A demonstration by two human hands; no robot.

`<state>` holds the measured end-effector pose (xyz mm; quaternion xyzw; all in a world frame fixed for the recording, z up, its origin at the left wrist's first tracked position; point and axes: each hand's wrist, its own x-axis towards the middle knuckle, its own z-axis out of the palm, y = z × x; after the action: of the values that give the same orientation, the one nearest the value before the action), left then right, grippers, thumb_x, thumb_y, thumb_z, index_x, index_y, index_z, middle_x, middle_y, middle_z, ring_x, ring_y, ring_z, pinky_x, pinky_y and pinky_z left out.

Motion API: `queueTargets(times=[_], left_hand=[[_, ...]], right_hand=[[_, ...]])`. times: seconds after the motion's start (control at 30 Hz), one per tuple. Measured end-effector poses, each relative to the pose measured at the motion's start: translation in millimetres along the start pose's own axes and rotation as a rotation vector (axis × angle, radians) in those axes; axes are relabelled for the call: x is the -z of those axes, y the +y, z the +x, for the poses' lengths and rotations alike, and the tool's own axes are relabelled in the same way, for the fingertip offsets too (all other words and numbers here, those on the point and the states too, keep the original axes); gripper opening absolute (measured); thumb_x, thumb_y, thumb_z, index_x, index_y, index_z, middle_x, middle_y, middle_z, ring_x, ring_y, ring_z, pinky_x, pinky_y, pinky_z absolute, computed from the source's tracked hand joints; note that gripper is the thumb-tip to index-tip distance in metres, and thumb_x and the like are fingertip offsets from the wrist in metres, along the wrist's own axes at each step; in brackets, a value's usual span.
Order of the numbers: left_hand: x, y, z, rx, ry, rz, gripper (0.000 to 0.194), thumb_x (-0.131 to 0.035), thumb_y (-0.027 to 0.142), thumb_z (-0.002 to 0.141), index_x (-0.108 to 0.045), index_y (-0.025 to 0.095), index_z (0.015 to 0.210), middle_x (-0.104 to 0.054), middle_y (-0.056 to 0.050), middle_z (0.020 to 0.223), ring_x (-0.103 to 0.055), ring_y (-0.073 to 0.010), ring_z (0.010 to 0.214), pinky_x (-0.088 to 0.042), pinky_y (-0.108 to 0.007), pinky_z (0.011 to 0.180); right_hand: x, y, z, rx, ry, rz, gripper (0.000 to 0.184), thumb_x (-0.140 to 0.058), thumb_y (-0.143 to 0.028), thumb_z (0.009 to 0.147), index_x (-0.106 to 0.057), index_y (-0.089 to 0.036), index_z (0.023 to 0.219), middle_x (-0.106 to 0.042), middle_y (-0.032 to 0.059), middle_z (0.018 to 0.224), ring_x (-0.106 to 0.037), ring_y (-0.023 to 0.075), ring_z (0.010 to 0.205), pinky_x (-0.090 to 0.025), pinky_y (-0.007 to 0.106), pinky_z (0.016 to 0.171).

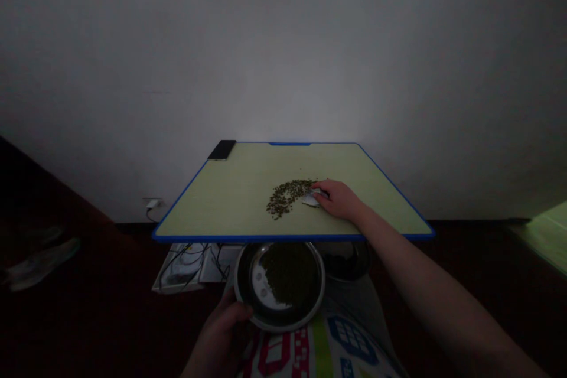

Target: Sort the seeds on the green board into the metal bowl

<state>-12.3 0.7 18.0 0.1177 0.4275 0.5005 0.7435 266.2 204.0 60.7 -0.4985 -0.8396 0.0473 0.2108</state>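
A pale green table (230, 201) with a blue rim stands before a white wall. A curved heap of small dark green beans (287, 196) lies on it. My right hand (339, 199) rests on the table just right of the heap, fingers closed on a small white piece (311, 199) that touches the beans. Below the table's near edge, my left hand (225, 322) grips the rim of a round metal bowl (248, 301). The bowl holds more of the same beans (290, 280).
A black phone (222, 149) lies at the table's far left corner. Under the table are white boxes with cables (190, 266). A wall plug (153, 204) sits at the left. Patterned cloth (319, 351) covers my lap. A shoe (42, 263) lies on the dark floor.
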Motion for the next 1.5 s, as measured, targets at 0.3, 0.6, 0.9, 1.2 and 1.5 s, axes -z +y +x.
queueTargets(times=[0.3, 0.6, 0.9, 1.2, 1.5], left_hand=[[1.0, -1, 2, 0.001, 0.004, -0.008, 0.078, -0.062, 0.002, 0.061, -0.050, 0.023, 0.135, -0.077, -0.007, 0.104, -0.071, -0.0275, 0.097, -0.055, -0.038, 0.086], [-2.0, 0, 0, -0.020, 0.027, 0.005, 0.073, -0.061, 0.001, 0.062, -0.053, 0.022, 0.131, -0.076, -0.007, 0.104, -0.071, -0.0282, 0.099, -0.056, -0.038, 0.083], [-0.5, 0, 0, 0.000, 0.052, 0.012, 0.065, -0.062, 0.003, 0.060, -0.058, 0.018, 0.123, -0.078, -0.008, 0.100, -0.072, -0.0281, 0.093, -0.057, -0.037, 0.080], [-3.8, 2, -3, -0.020, 0.042, 0.041, 0.065, -0.061, 0.003, 0.063, -0.055, 0.018, 0.126, -0.077, -0.008, 0.099, -0.072, -0.0272, 0.093, -0.056, -0.037, 0.082], [3.5, -1, 2, -0.013, -0.010, 0.039, 0.060, -0.061, 0.004, 0.065, -0.056, 0.017, 0.123, -0.076, -0.009, 0.101, -0.071, -0.0275, 0.097, -0.055, -0.038, 0.084]], right_hand=[[-1, -7, -2, 0.034, -0.007, 0.004, 0.031, -0.053, -0.026, 0.089, -0.066, -0.016, 0.115, -0.071, 0.0105, 0.112, -0.064, 0.0223, 0.102, -0.046, 0.034, 0.091], [2, -7, 8, -0.007, -0.042, -0.158, 0.034, -0.047, -0.031, 0.093, -0.065, -0.016, 0.118, -0.070, 0.0107, 0.114, -0.063, 0.0239, 0.103, -0.046, 0.034, 0.090], [7, -14, 25, 0.082, -0.090, -0.231, 0.030, -0.047, -0.030, 0.093, -0.066, -0.018, 0.113, -0.071, 0.0100, 0.107, -0.064, 0.0232, 0.098, -0.045, 0.033, 0.085], [4, -11, 35, 0.171, -0.103, -0.199, 0.031, -0.049, -0.030, 0.094, -0.066, -0.017, 0.116, -0.071, 0.0115, 0.107, -0.064, 0.0230, 0.096, -0.045, 0.033, 0.084], [6, -8, 28, 0.196, -0.091, -0.160, 0.031, -0.051, -0.029, 0.092, -0.067, -0.016, 0.116, -0.071, 0.0115, 0.104, -0.063, 0.0220, 0.095, -0.043, 0.033, 0.086]])
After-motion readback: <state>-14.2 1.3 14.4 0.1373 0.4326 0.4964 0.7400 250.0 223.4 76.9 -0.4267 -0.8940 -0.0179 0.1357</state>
